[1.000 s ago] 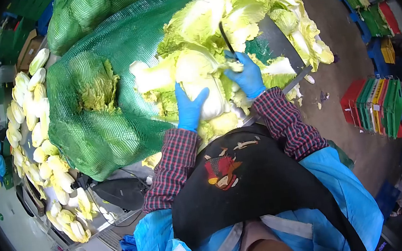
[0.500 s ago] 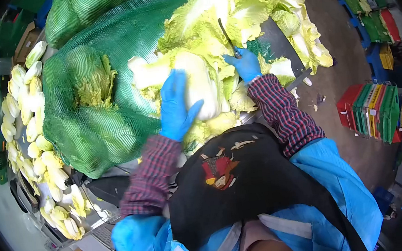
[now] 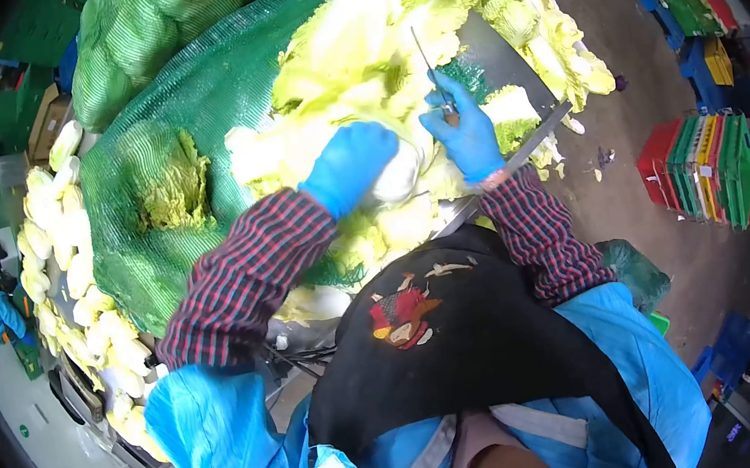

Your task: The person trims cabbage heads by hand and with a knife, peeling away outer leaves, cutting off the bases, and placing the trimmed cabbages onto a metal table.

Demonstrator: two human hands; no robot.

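Note:
My blue-gloved left hand (image 3: 351, 167) is curled over a napa cabbage (image 3: 402, 178), hiding much of it; its pale rounded end shows beside the fingers. In my right hand (image 3: 467, 131), also gloved in blue, is a knife (image 3: 425, 57) gripped by the handle, its thin blade pointing away from me. The blade stands over loose cabbage leaves (image 3: 328, 64) heaped behind the cabbage. Left of my hands lies a green mesh bag (image 3: 224, 85) with cabbages inside, one with a withered brownish leaf side (image 3: 175, 183).
Another filled mesh sack (image 3: 149, 38) sits at the back. Many trimmed cabbages (image 3: 55, 229) are piled along the left. A metal table edge (image 3: 539, 134) runs near my right wrist. Stacked coloured crates (image 3: 699, 169) stand on the floor at right.
My left hand has moved from the cabbage's left side onto its top, fingers now curled in. The right hand still grips the knife, its blade slightly more upright.

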